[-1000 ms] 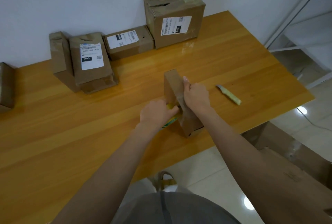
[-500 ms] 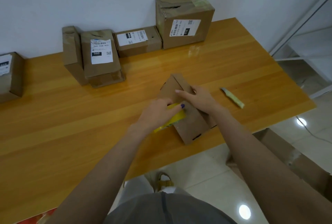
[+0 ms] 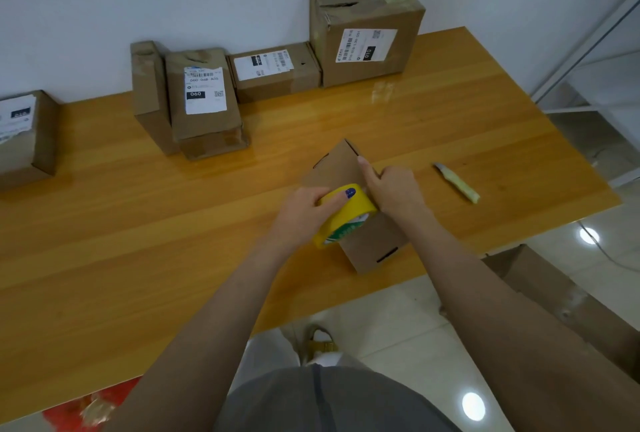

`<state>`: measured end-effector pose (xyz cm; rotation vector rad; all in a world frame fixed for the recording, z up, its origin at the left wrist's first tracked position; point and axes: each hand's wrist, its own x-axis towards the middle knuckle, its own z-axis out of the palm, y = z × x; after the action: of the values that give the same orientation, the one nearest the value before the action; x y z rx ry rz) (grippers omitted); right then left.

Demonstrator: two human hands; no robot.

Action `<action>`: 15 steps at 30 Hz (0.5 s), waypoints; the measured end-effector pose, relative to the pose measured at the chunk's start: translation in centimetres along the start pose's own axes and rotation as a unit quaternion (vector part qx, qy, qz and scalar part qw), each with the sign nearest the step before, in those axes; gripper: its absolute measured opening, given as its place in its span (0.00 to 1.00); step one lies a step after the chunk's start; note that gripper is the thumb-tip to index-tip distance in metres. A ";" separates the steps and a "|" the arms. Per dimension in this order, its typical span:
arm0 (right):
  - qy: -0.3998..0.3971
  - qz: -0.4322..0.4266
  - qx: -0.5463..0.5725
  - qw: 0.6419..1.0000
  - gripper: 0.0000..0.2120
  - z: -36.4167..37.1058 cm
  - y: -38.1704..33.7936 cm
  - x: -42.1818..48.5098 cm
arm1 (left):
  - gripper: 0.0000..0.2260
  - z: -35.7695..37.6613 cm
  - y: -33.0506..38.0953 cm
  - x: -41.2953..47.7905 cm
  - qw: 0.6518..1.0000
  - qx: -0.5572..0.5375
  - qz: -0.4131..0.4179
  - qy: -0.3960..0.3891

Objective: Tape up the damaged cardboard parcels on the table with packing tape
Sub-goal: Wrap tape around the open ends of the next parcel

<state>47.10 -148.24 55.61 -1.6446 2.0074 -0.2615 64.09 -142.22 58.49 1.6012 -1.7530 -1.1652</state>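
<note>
Parcels on the table (image 3: 138, 223): six, all cardboard, all closed, contents hidden. One tape (image 3: 349, 220) roll, one knife (image 3: 457, 184), two hands.

The box (image 3: 341, 165) under work lies near the front edge, plain brown, with dark slits in its faces. All positions below are taken from it.

- Left hand (image 3: 301, 213): against the box's left side, gripping the yellow tape. The thumb (image 3: 341, 197), with a dark blue nail, is pressed over the roll's outer face; the other fingers are hidden behind the roll. Green print on the roll's inner rim is unreadable.
- Right hand (image 3: 394, 189): on the box's right edge, fingers curled over it, one digit laid straight along the top face.
- Knife: right of the box, apart from it, pale yellow-green.
- Big box (image 3: 405, 36): beyond the box at the wall, top torn, label reading "010".
- Small box (image 3: 277, 85): beyond, just left of the big one; label too small to read.
- Labelled box (image 3: 204, 126): beyond and left, marked "060 06B A05" and "060".
- Slim box (image 3: 149, 85): touching the labelled one's left side.
- End box (image 3: 38, 140): far left, label blurred.
- Floor carton (image 3: 554, 296): right of the box, below the table.
</note>
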 end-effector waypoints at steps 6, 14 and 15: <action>-0.004 0.013 0.024 1.000 0.31 1.1 0.3 0.0 | 0.25 0.2 0.1 0.2 0.985 0.161 -0.021 0.055; -0.030 -0.016 0.026 0.999 0.31 1.4 0.8 0.9 | 0.28 -1.0 -1.5 -1.2 0.902 0.413 -0.120 0.030; -0.035 -0.020 0.029 0.999 0.31 1.6 0.7 1.0 | 0.27 -1.2 -1.9 -1.3 0.902 0.413 -0.124 0.027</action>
<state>47.23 -148.78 53.68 -1.6361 1.9000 -0.2687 66.33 -141.18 57.75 2.3540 -2.2036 -0.4382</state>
